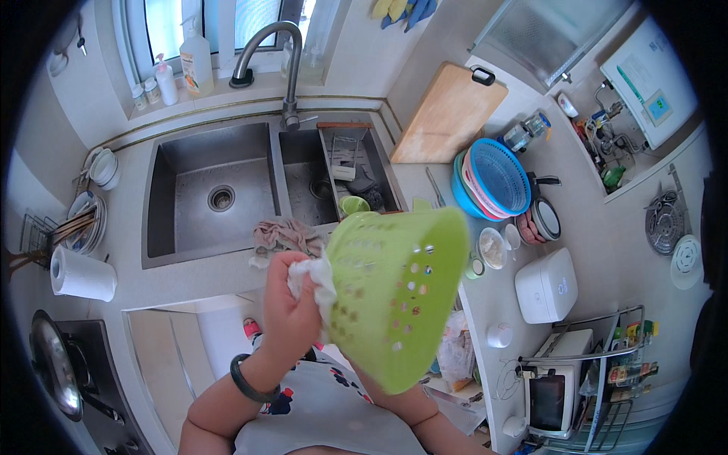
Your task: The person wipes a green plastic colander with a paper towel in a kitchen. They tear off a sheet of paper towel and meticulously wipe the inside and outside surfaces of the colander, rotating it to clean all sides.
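Observation:
A light green plastic basket with round holes (369, 273) is held up, tilted on its side, in front of my body, near the sink's front edge. My left hand (293, 307) grips a crumpled white cloth or paper towel (315, 284) and presses it to the basket's left end. A dark bangle is on that wrist. Behind the basket, my right hand is hidden; only the forearm (406, 401) shows below it. A crumpled pinkish cloth (287, 236) lies on the counter edge just beyond my left hand.
Beyond stands a double steel sink (224, 170) with a faucet (290, 108). To the right are a wooden cutting board (449, 114), stacked colanders (500, 176), a bowl (492, 248) and a white appliance (546, 287). On the left are a paper towel roll (85, 276), stacked plates (99, 227) and a lidded pan (57, 364).

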Tool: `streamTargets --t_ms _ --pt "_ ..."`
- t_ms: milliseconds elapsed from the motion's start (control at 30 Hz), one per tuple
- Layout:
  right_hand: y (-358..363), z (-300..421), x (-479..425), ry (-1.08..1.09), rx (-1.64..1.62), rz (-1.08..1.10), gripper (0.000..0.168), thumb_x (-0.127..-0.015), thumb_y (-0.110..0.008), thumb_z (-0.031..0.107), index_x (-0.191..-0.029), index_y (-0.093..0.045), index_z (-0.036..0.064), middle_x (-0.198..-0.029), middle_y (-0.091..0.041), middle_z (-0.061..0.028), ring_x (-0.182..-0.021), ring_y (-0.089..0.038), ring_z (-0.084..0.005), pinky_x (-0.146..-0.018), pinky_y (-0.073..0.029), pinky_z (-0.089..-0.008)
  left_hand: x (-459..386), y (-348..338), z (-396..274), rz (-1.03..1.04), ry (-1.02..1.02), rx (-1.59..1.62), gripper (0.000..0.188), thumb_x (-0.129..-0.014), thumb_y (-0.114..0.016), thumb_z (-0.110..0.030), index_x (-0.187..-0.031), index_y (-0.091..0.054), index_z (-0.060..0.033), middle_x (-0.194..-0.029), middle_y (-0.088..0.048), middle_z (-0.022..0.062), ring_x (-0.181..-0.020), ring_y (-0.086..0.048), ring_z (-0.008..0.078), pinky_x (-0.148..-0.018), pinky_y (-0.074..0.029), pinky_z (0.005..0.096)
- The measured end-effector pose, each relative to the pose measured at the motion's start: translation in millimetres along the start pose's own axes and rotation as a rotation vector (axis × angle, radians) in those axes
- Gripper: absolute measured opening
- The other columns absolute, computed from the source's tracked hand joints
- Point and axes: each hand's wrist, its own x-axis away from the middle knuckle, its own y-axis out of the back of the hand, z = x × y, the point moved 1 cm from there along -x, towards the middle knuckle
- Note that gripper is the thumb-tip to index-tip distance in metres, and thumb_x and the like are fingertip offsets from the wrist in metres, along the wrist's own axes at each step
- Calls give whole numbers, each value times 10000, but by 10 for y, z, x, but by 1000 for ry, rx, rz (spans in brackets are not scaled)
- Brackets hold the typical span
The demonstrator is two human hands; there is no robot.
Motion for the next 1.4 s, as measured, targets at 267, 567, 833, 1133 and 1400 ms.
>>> streamTargets --t_ms 267,567,833,1133,1400 --pt "-4 1 331 -45 232 247 317 -883 -448 291 -1123 -559 114 -1159 -534 -119 -1076 -492 -292 -906 -386 -375 -444 249 64 -118 148 376 152 -936 -398 -182 -1040 -445 -82 -755 -548 36 -642 -526 91 -576 -451 227" --pt "114 -72 85 -33 318 190 303 -915 -389 237 -1133 -538 88 -1179 -508 -123 -1111 -465 -281 -945 -355 -379 -208 297 31 -39 152 604 232 -934 -365 -245 -1098 -429 -94 -699 -516 51 -578 -477 109 -556 -424 265" --pt "133 -232 -66 -50 227 34 305 -916 -386 240 -1129 -537 83 -1171 -513 -121 -1101 -473 -276 -935 -365 -378 60 87 -122 -10 -41 455 233 -905 -461 -229 -1063 -408 -66 -720 -515 61 -628 -506 127 -579 -424 253" --pt "283 -116 576 -173 117 173 307 -917 -383 244 -1125 -537 78 -1162 -518 -120 -1090 -482 -271 -924 -377 -377 385 163 -206 267 -667 -344 354 -730 -653 -106 -1038 -499 -24 -917 -546 123 -853 -547 212 -735 -442 299" --pt "196 -294 416 -308 -669 -116 309 -918 -381 247 -1121 -537 74 -1153 -523 -119 -1080 -490 -267 -914 -388 -376 401 -72 -280 69 -468 -188 322 -676 -632 1 -972 -508 -20 -948 -516 139 -809 -535 213 -726 -438 289"
